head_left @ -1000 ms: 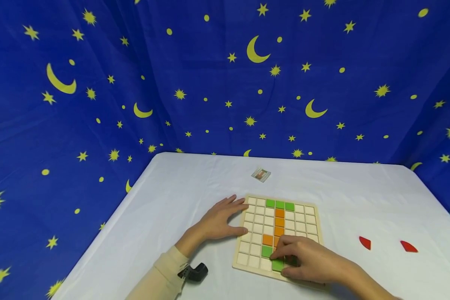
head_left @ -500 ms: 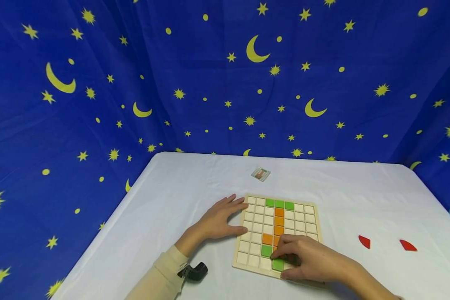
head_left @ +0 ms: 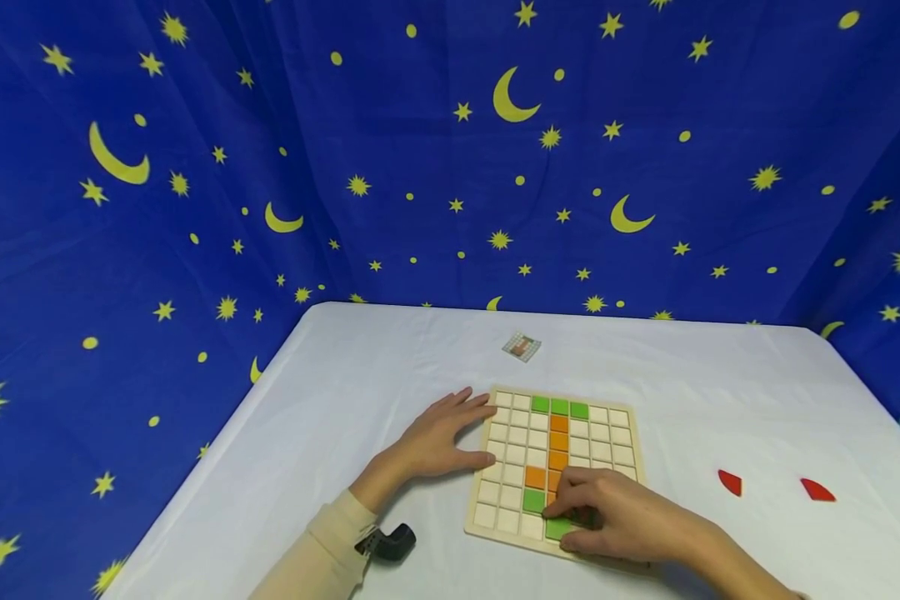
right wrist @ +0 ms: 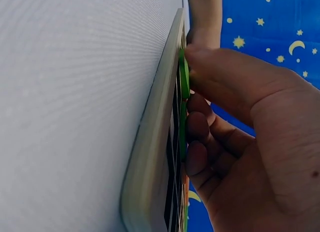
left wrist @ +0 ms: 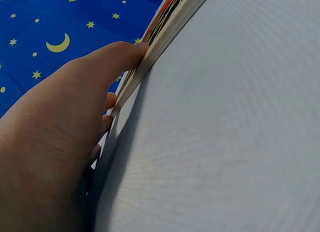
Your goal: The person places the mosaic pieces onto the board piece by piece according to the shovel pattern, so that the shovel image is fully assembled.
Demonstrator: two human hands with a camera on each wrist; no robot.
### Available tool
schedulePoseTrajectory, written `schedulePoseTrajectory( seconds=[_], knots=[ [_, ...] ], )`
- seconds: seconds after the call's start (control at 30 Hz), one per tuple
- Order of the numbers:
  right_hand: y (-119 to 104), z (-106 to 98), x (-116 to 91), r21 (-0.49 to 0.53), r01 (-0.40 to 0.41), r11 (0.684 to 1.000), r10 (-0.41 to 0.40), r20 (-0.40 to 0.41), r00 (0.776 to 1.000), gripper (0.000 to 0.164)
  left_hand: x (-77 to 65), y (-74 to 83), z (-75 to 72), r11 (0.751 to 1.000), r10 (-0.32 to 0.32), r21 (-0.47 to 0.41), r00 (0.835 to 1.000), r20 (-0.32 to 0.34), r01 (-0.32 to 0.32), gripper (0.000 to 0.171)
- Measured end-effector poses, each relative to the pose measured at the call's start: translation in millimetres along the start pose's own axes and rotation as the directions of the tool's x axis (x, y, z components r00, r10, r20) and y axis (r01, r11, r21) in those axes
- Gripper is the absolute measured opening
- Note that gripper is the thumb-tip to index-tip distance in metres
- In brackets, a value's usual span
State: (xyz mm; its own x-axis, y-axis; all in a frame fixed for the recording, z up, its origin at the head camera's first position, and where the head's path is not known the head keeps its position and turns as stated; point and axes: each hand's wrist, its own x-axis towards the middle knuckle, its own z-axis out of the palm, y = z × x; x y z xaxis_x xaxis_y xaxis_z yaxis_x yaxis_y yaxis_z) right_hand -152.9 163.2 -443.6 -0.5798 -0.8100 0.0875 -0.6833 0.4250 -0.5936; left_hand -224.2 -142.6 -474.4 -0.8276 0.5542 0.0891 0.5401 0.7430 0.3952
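A square wooden board (head_left: 507, 539) with a grid of pale cells lies on the white table. Orange tiles (head_left: 558, 442) run down its middle column, with green tiles (head_left: 559, 407) across the far row. My right hand (head_left: 630, 512) is over the near part, thumb and curled fingers pinching a green tile (right wrist: 184, 74) that stands slightly tilted from the grid. More tiles are hidden beneath this hand. My left hand (head_left: 442, 437) rests at the board's left side, fingers spread and thumb (left wrist: 127, 54) against the rim.
A small card (head_left: 522, 346) with a printed grid pattern lies beyond the board. Two red wedge-shaped pieces, one nearer (head_left: 731, 482) and one farther (head_left: 817, 490), lie to the right. A black device (head_left: 392, 543) is at my left wrist. A blue starry cloth (head_left: 435, 150) surrounds the table.
The green tile under my right thumb has tilted slightly, showing less of its face. Both hands have otherwise kept their places.
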Motion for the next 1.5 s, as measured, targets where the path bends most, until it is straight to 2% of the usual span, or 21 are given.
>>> schedulePoseTrajectory(
  seconds=[0.5,0.8,1.07,1.5],
  knots=[
    [0.7,0.3,1.5,-0.021,0.000,1.000,-0.001,-0.034,0.999,0.027,1.1,0.5,-3.3,1.000,-0.004,-0.006,1.000,-0.004,0.004,0.079],
    [0.5,0.6,0.0,-0.037,0.014,0.999,-0.016,-0.034,0.999,0.013,1.0,0.8,-3.1,1.000,0.007,-0.008,1.000,-0.008,-0.007,0.079],
    [-0.4,2.1,-0.1,-0.040,0.000,0.999,-0.001,-0.026,1.000,0.016,-0.3,0.7,-1.9,1.000,0.007,-0.012,1.000,-0.012,-0.007,0.079],
    [-3.3,7.5,0.4,-0.073,-0.002,0.997,-0.003,-0.068,0.998,0.021,-0.8,-0.1,-0.2,1.000,0.014,-0.003,1.000,-0.015,-0.014,0.079]
  ],
)
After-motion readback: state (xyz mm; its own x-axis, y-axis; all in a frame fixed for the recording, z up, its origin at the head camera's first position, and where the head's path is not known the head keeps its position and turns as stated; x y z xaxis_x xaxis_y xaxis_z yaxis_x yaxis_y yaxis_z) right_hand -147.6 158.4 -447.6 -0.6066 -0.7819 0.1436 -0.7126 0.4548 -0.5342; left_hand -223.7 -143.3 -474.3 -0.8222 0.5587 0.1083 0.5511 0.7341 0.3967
